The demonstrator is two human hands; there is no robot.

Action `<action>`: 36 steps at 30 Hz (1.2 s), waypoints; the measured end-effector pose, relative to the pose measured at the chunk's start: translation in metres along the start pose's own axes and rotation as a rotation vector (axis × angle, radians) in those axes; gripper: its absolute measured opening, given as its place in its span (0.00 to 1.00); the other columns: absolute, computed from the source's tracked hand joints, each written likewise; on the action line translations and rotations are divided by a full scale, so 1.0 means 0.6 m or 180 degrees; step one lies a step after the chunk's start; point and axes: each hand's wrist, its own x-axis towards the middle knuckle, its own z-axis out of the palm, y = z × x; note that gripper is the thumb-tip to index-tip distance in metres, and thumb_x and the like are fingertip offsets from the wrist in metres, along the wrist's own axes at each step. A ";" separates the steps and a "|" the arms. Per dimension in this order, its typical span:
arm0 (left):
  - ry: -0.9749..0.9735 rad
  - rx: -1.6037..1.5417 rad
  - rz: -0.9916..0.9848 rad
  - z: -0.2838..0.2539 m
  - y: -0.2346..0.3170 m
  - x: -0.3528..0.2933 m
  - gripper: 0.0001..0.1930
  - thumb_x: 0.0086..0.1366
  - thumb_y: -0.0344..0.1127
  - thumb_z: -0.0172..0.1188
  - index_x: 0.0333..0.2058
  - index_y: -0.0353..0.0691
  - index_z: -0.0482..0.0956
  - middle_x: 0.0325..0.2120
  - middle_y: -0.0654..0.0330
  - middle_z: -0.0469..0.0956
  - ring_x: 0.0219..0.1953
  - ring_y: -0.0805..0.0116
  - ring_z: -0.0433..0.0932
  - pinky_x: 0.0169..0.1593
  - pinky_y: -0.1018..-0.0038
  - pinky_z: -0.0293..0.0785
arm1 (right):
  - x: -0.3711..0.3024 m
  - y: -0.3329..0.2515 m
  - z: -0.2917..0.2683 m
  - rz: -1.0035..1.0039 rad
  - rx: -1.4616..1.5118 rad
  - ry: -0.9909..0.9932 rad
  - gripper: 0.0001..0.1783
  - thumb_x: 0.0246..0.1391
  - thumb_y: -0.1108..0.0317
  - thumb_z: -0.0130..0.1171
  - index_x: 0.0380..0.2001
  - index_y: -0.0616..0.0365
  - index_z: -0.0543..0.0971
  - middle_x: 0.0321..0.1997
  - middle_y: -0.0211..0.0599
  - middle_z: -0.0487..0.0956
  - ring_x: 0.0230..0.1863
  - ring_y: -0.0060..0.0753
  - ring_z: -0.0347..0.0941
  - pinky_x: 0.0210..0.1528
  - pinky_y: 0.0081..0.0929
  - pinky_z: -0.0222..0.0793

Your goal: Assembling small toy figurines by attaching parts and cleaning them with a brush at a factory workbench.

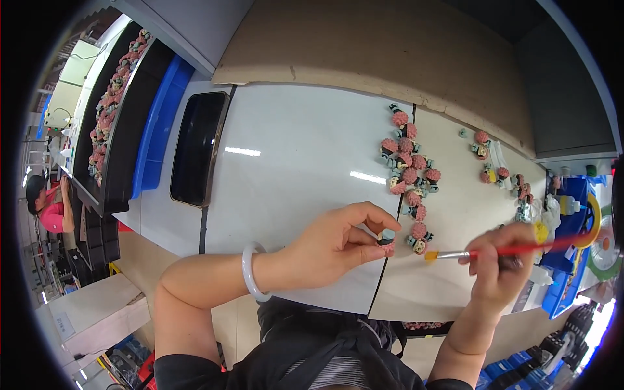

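Between the thumb and fingers of my left hand (325,250) is a small figurine (386,239) with a pale blue-green top, a dark band and a pink part. My right hand (500,260) grips a paintbrush (539,247) with a red handle, a silver ferrule and yellow-orange bristles. The bristle end points left toward the figurine, with a gap between them. Just beyond my hands, a cluster of similar pink and blue-green figurines (409,175) lies on the white table (292,162). The nearest of them sits close to the brush tip.
A dark phone (200,149) lies at the left, beside a blue bin (156,130) and a black tray (130,140) of pink figurines. More figurines (481,146) stand at the right. Blue trays (565,276) and small bottles (571,205) line the right edge. A person (55,205) sits far left.
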 end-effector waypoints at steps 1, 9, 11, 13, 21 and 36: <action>0.0014 0.0075 -0.0038 0.000 0.003 -0.002 0.14 0.57 0.16 0.49 0.42 0.33 0.64 0.41 0.55 0.69 0.43 0.68 0.74 0.47 0.77 0.70 | -0.008 -0.002 0.011 -0.0233 0.0243 -0.0131 0.09 0.42 0.80 0.53 0.26 0.58 0.64 0.16 0.32 0.70 0.18 0.27 0.68 0.21 0.19 0.64; -0.0327 -0.0221 0.0331 0.000 0.006 -0.004 0.13 0.56 0.16 0.50 0.40 0.34 0.63 0.42 0.53 0.69 0.44 0.65 0.73 0.46 0.75 0.71 | 0.010 0.002 0.019 -0.0842 -0.0443 -0.0619 0.10 0.45 0.82 0.49 0.26 0.59 0.60 0.17 0.34 0.70 0.20 0.24 0.67 0.23 0.17 0.62; -0.0408 -0.0153 0.0299 -0.001 0.001 -0.003 0.13 0.57 0.16 0.49 0.40 0.34 0.63 0.42 0.52 0.70 0.44 0.64 0.73 0.47 0.74 0.71 | 0.000 -0.003 0.036 -0.1289 -0.0840 -0.1246 0.11 0.45 0.81 0.51 0.26 0.59 0.60 0.16 0.35 0.69 0.18 0.26 0.67 0.22 0.18 0.63; -0.0547 -0.0534 0.0356 -0.005 -0.005 0.000 0.13 0.58 0.17 0.48 0.41 0.35 0.63 0.42 0.49 0.70 0.45 0.62 0.73 0.47 0.72 0.71 | 0.016 0.002 0.030 -0.0974 -0.1527 -0.0720 0.09 0.43 0.80 0.53 0.26 0.60 0.63 0.15 0.34 0.67 0.17 0.28 0.67 0.21 0.19 0.60; -0.0612 -0.0347 0.0404 0.000 -0.003 -0.010 0.14 0.58 0.16 0.46 0.42 0.36 0.63 0.42 0.47 0.70 0.46 0.60 0.73 0.48 0.70 0.71 | 0.043 0.017 -0.022 0.0249 -0.3572 -0.1116 0.11 0.42 0.69 0.56 0.29 0.61 0.68 0.18 0.45 0.74 0.22 0.46 0.72 0.25 0.37 0.65; -0.0307 -0.0479 0.0309 0.014 0.016 -0.024 0.14 0.58 0.23 0.48 0.44 0.36 0.63 0.41 0.49 0.71 0.42 0.62 0.74 0.45 0.71 0.72 | -0.007 0.006 -0.508 0.0042 -0.3157 0.2006 0.10 0.51 0.66 0.53 0.33 0.62 0.75 0.30 0.30 0.76 0.27 0.17 0.66 0.27 0.16 0.61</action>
